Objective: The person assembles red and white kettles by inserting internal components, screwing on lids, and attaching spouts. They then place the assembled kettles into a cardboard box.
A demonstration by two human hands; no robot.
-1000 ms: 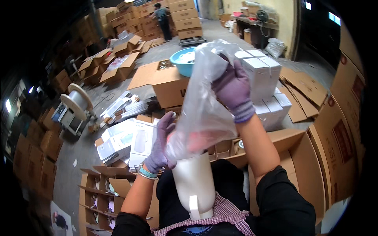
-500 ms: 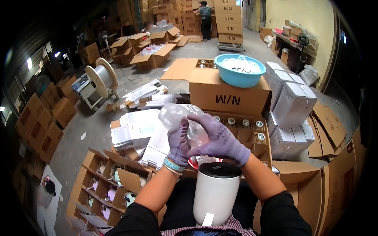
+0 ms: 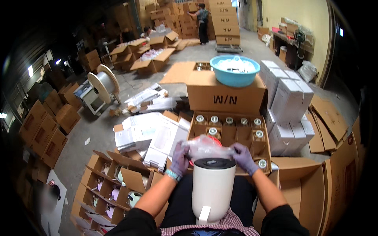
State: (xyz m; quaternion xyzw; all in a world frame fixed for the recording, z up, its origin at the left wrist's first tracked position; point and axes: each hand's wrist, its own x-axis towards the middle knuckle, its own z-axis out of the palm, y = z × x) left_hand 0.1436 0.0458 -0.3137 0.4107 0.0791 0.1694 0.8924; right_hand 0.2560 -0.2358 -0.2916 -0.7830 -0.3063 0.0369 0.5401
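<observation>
your left hand [image 3: 181, 159] is closed on the left end of a clear plastic bag [image 3: 208, 147], and your right hand [image 3: 244, 158] appears pinched on its right end; the exact placing of the fingertips cannot be told. the bag is drawn out between them, just beyond the dark lid [image 3: 214, 163] of a white container [image 3: 212, 188], which sits upright in your lap with its handle [image 3: 204, 215] toward you. whether the film touches the lid cannot be confirmed. in this inspector's judgement, an even pull from both sides serves best: thin film is likely to crease or tear where one side takes the strain. steady the container with your thighs, since neither hand supports it. part the film's layers fully and hold the edge level, clear of the lid's rim. mind also the red object [image 3: 215, 141] behind the bag, partly hidden, and the divided carton [image 3: 269, 145] beyond; loose film could snag there.
</observation>
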